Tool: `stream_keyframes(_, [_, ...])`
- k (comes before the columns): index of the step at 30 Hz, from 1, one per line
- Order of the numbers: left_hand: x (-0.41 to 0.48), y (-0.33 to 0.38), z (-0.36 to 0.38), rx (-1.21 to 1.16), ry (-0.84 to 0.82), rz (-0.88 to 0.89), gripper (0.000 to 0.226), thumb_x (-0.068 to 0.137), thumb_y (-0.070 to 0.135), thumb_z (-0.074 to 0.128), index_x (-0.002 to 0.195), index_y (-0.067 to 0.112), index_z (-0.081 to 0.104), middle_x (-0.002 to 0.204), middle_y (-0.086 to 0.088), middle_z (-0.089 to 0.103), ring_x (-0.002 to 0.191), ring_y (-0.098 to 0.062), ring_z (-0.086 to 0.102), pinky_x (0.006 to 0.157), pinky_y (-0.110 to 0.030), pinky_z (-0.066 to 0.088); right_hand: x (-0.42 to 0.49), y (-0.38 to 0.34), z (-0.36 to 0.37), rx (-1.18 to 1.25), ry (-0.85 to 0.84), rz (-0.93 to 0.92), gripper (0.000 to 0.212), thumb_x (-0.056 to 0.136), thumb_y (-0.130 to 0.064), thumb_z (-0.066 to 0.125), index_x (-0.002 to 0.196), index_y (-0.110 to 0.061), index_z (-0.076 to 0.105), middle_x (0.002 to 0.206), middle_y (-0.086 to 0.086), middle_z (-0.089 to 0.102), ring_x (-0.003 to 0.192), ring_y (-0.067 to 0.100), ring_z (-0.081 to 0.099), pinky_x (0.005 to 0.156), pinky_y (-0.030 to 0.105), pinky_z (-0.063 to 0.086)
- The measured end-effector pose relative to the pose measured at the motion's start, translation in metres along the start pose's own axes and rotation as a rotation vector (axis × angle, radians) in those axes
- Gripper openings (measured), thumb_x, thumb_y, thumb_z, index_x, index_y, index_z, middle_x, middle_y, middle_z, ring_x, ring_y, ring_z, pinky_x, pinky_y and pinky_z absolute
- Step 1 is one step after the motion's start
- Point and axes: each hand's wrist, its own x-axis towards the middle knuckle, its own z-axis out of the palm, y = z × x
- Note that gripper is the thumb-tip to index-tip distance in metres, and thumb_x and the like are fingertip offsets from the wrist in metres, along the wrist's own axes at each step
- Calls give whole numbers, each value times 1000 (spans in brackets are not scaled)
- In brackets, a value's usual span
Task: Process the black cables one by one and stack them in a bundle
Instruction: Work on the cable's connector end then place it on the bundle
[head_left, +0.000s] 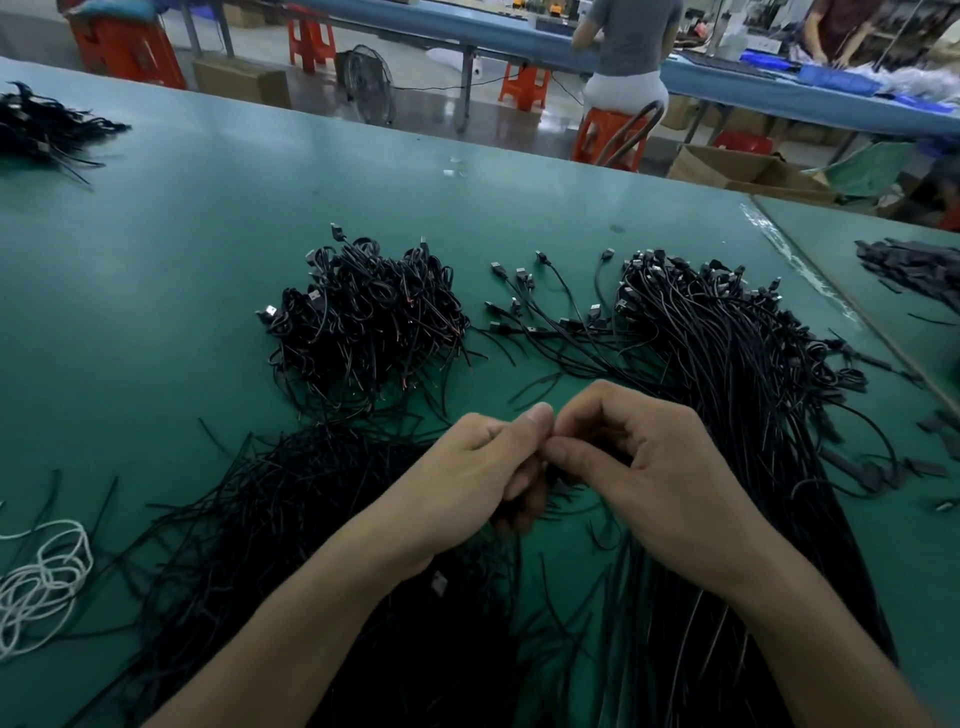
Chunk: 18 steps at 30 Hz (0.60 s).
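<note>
2 hands low over a green tabletop, meeting fingertip to fingertip. Left grip curled, thumb and forefinger pinching 1 thin black cable. Right grip curled too, pinching the same cable just beside the left thumb, most of its length hidden by fingers. Around them, 4 lots of black cables: 1 coiled heap beyond the left grip, 1 straight bundle beyond and beneath the right grip with plugs at its far end, 1 loose tangle under the left forearm, 1 small heap far off to the left. Between coiled heap and straight bundle, a scatter of plugged cables, too overlapped to count. Well left of the left grip, 1 white cord in loops. Far right of the right grip, 1 pile of flat black pieces.
</note>
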Motion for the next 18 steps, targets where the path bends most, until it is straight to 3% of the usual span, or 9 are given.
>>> stream_keyframes(3, [4,-4,3,66,160,45,65,105,43,41,47,13,45,56,-12,36,55,-22,34,59,-29,31,1,-4,4,-94,23,-35,12,90,-13,70,85,-23,65,80,-14,69,76,7,67,66,12,49])
stream_keyframes(5, [4,-5,4,-78,175,5,54,105,32,43,66,-2,57,67,-16,46,62,-24,45,65,-33,41,3,-5,8,-113,50,-52,9,90,-13,70,87,-20,65,84,-15,68,80,5,67,68,11,48])
stream_keyframes(7, [4,-4,4,-297,91,-84,41,103,28,40,90,2,70,85,-19,65,77,-27,65,73,-43,57,5,-8,12,-126,92,-90,7,89,-16,70,87,-21,65,85,-15,67,81,6,66,68,14,50])
stream_keyframes(8, [2,-3,4,-401,22,-135,42,103,31,38,97,8,72,91,-17,70,80,-27,69,71,-45,60,6,-9,14,-130,108,-106,7,88,-19,69,87,-24,64,85,-14,67,80,7,66,67,16,50])
stream_keyframes(10, [1,-2,6,-483,-65,-220,51,104,44,32,104,10,69,87,-16,71,69,-26,70,51,-34,57,10,-7,15,-113,120,-100,9,87,-21,68,86,-28,64,84,-13,67,76,10,66,65,20,52])
stream_keyframes(12, [2,-5,7,-385,-6,-275,59,102,57,31,90,14,69,67,-11,65,46,-18,56,35,-19,39,13,-1,14,-104,122,-58,8,88,-23,71,85,-28,66,83,-14,68,76,11,67,68,23,53])
stream_keyframes(14, [4,-8,6,-293,77,-276,62,100,62,33,71,20,68,53,0,50,37,-9,35,34,-13,23,14,10,14,-69,159,21,9,92,-32,66,84,-30,68,82,-14,70,79,9,67,69,24,53])
stream_keyframes(16, [6,-9,1,-298,146,-242,66,99,63,34,61,20,64,50,6,37,37,-6,25,34,-13,19,12,22,12,16,226,146,31,100,-48,46,86,-31,68,82,-10,71,75,4,66,62,16,48])
stream_keyframes(18, [8,-8,-5,-388,234,-197,64,100,61,35,54,21,55,49,6,32,36,-6,23,33,-13,19,8,35,11,-45,188,274,47,96,-62,36,89,-28,67,81,-5,70,70,6,63,57,16,45])
